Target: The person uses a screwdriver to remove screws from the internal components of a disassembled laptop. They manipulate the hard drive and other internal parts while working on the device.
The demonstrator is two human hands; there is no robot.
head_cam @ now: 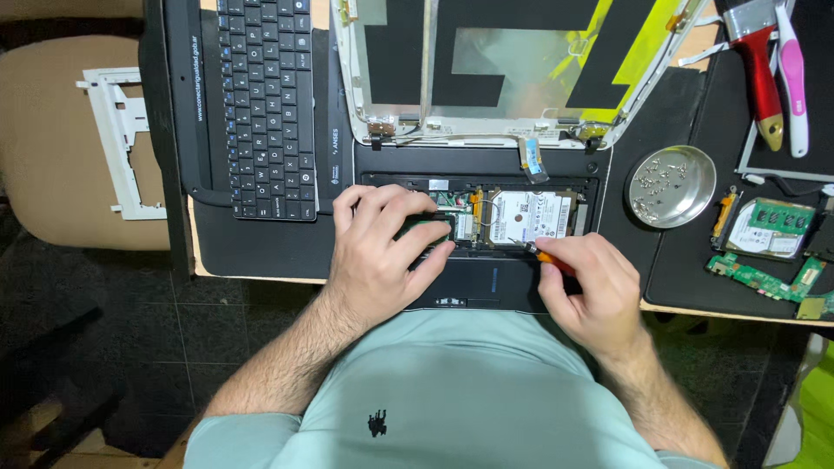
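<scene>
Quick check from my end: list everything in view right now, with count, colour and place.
Opened laptop base: one, black, centre.
Hard drive: one, silver, inside base.
Green circuit module: one, under left fingers.
Detached keyboard: one, black, upper left.
Screen lid shell: one, white, top centre.
Screw dish: one, metal, right.
Brush: one, red handle, top right.
Circuit boards: several, green, far right.
White frame: one, on chair.
Left hand: on module.
Right hand: holding orange-handled screwdriver.

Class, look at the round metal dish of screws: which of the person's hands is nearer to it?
Right. The right hand lies just left of and below the metal dish; the left hand is farther left, past the hard drive.
</scene>
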